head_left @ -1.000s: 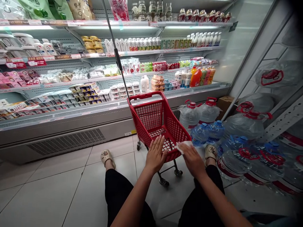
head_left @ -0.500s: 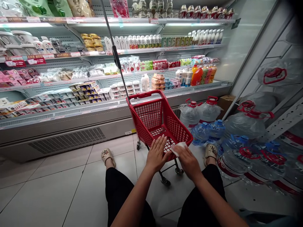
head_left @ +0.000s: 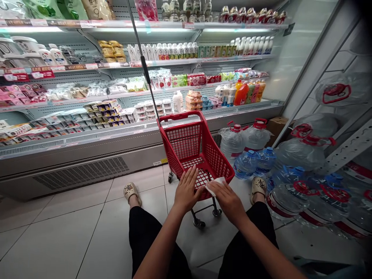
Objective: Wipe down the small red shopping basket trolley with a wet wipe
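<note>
A small red shopping cart (head_left: 216, 155) with lattice basket walls stands between my feet, and a tall thin pole (head_left: 145, 69) rises from its far left corner. My left hand (head_left: 187, 190) lies stretched out at the near rim of the basket, fingers extended and nothing in it. In my right hand (head_left: 229, 199) is a white tissue (head_left: 214, 186), pressed against the near right part of the rim. The palm side of that hand is hidden. Through the lattice, the basket's inside shows no goods.
A refrigerated display case (head_left: 139, 155) runs across the far side, its shelves full of bottles, tubs and packs. Large water bottles (head_left: 293, 197) crowd the floor at the right beside a metal rack (head_left: 348, 147). My feet in beige clogs (head_left: 132, 193) flank the cart.
The cart's near end has swung slightly left, and the pole leans a bit further right. Both hands have shifted left, my right hand with the tissue in it.
</note>
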`<state>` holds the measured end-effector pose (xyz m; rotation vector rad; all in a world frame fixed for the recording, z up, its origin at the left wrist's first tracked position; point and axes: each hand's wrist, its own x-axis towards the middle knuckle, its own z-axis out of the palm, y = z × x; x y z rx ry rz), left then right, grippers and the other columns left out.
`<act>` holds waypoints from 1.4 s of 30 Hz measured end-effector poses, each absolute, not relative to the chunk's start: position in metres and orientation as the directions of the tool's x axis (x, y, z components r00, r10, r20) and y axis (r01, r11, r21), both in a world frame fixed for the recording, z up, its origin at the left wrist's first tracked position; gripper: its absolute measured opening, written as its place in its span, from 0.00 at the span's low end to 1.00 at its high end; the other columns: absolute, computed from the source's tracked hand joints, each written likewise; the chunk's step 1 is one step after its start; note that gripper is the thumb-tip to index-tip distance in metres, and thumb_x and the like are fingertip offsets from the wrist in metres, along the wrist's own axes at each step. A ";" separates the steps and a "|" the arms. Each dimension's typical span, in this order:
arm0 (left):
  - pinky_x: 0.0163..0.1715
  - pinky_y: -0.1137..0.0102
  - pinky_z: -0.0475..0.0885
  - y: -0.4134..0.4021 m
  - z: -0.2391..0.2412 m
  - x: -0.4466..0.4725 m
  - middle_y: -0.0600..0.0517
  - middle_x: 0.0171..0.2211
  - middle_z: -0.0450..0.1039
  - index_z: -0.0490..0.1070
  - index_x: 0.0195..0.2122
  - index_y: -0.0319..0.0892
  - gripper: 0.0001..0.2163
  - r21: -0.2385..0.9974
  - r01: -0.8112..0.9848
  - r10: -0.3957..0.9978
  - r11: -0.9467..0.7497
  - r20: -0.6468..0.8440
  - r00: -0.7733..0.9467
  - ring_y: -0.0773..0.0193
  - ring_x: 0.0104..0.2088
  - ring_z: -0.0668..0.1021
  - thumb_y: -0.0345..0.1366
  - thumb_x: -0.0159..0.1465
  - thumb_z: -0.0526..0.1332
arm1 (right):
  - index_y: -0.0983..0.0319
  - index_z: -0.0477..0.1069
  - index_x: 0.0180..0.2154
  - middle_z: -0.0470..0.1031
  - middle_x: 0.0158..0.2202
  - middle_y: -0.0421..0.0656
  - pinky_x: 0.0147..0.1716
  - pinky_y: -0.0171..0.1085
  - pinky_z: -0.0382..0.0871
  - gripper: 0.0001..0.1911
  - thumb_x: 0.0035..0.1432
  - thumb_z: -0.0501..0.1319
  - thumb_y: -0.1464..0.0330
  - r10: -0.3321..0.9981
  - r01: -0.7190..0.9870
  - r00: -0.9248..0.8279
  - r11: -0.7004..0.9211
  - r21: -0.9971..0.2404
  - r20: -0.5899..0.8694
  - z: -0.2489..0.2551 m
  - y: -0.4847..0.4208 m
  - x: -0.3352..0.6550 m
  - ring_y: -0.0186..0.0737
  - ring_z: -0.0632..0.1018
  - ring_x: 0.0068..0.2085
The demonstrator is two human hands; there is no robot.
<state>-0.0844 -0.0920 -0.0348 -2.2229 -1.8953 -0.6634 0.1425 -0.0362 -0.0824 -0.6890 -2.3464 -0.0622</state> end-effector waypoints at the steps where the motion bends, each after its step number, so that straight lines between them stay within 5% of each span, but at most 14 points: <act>1: 0.74 0.54 0.50 -0.092 -0.035 -0.086 0.51 0.76 0.45 0.36 0.77 0.49 0.34 0.165 0.968 0.902 -0.191 0.418 0.107 0.57 0.76 0.50 0.51 0.76 0.50 | 0.53 0.59 0.71 0.72 0.65 0.40 0.72 0.53 0.54 0.31 0.71 0.46 0.77 0.473 0.518 -0.612 0.845 -0.131 0.634 -0.081 -0.026 0.153 0.40 0.70 0.67; 7: 0.74 0.53 0.50 -0.089 -0.036 -0.085 0.50 0.77 0.42 0.37 0.77 0.47 0.35 0.183 0.967 0.918 -0.180 0.384 0.098 0.57 0.76 0.48 0.49 0.75 0.53 | 0.56 0.66 0.66 0.78 0.60 0.43 0.72 0.58 0.51 0.25 0.72 0.48 0.74 0.563 0.642 -0.453 0.744 -0.186 0.691 -0.085 0.000 0.171 0.44 0.74 0.64; 12: 0.74 0.51 0.49 -0.089 -0.034 -0.086 0.46 0.77 0.40 0.38 0.77 0.44 0.45 0.183 0.961 0.919 -0.206 0.372 0.126 0.52 0.76 0.48 0.50 0.67 0.63 | 0.56 0.56 0.72 0.70 0.66 0.43 0.70 0.51 0.59 0.31 0.71 0.48 0.76 0.476 0.506 -0.562 0.845 -0.174 0.676 -0.091 -0.051 0.114 0.42 0.68 0.69; 16: 0.74 0.52 0.49 -0.091 -0.033 -0.095 0.46 0.77 0.42 0.40 0.77 0.44 0.43 0.136 0.963 0.917 -0.234 0.359 0.172 0.53 0.76 0.48 0.44 0.67 0.63 | 0.53 0.53 0.73 0.69 0.67 0.41 0.69 0.48 0.62 0.34 0.70 0.46 0.78 0.411 0.434 -0.626 0.890 -0.142 0.662 -0.088 -0.041 0.126 0.38 0.68 0.69; 25: 0.74 0.51 0.48 -0.084 -0.040 -0.080 0.46 0.77 0.39 0.37 0.77 0.44 0.46 0.139 0.963 0.915 -0.229 0.369 0.164 0.53 0.76 0.47 0.45 0.66 0.65 | 0.57 0.56 0.72 0.73 0.64 0.44 0.71 0.56 0.56 0.31 0.71 0.47 0.76 0.515 0.620 -0.482 0.772 -0.140 0.709 -0.084 -0.006 0.168 0.45 0.73 0.66; 32: 0.74 0.53 0.48 -0.086 -0.043 -0.076 0.47 0.77 0.39 0.33 0.77 0.40 0.48 0.131 0.971 0.909 -0.198 0.395 0.132 0.55 0.76 0.46 0.30 0.60 0.61 | 0.60 0.50 0.74 0.70 0.67 0.45 0.71 0.49 0.58 0.34 0.70 0.49 0.78 0.399 0.485 -0.596 0.871 -0.084 0.697 -0.084 -0.070 0.093 0.41 0.69 0.68; 42: 0.74 0.52 0.47 -0.086 -0.039 -0.072 0.46 0.77 0.38 0.35 0.77 0.41 0.48 0.139 0.965 0.907 -0.222 0.393 0.153 0.53 0.76 0.46 0.43 0.64 0.65 | 0.57 0.51 0.74 0.73 0.65 0.46 0.70 0.56 0.56 0.32 0.72 0.48 0.74 0.528 0.653 -0.449 0.745 -0.140 0.721 -0.084 -0.019 0.149 0.45 0.74 0.65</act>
